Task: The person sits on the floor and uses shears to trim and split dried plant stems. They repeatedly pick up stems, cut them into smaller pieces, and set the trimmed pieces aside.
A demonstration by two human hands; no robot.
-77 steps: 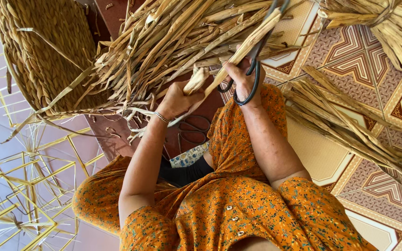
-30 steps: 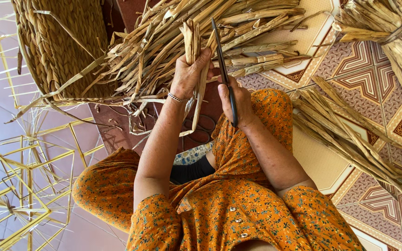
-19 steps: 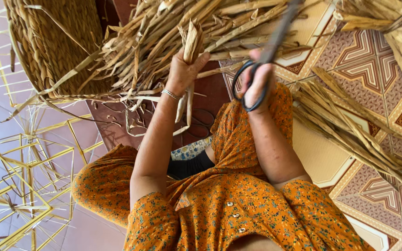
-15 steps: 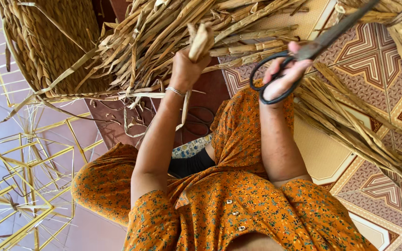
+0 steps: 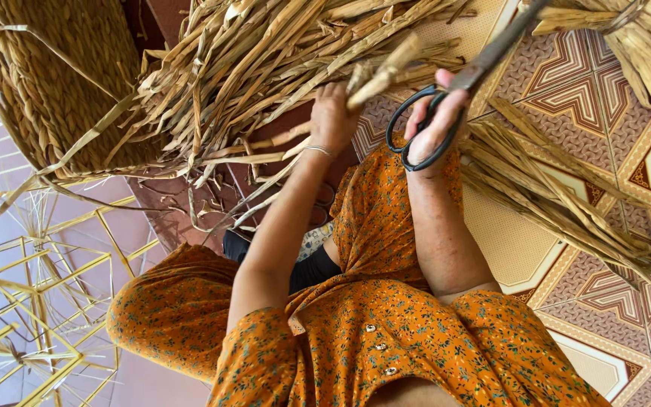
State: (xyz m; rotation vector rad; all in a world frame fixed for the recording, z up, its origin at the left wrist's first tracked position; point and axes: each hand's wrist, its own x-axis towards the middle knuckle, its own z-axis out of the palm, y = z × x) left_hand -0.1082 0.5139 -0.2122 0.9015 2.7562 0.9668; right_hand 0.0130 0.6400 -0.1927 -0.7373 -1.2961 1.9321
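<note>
Two hands, straw [image 5: 374, 71], scissors [image 5: 446, 98], bare tiles [image 5: 514, 241]

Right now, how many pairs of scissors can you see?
1: the black-handled scissors are in the right hand, raised above the patterned floor tiles. More could lie hidden under the dried leaf strips.

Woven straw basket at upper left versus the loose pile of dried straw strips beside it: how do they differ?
The woven straw basket is tightly plaited into one curved wall; the loose pile of dried straw strips lies unwoven and splayed. The basket is untouched; the left hand grips strips from the pile. Both are the same tan dried fibre.
</note>
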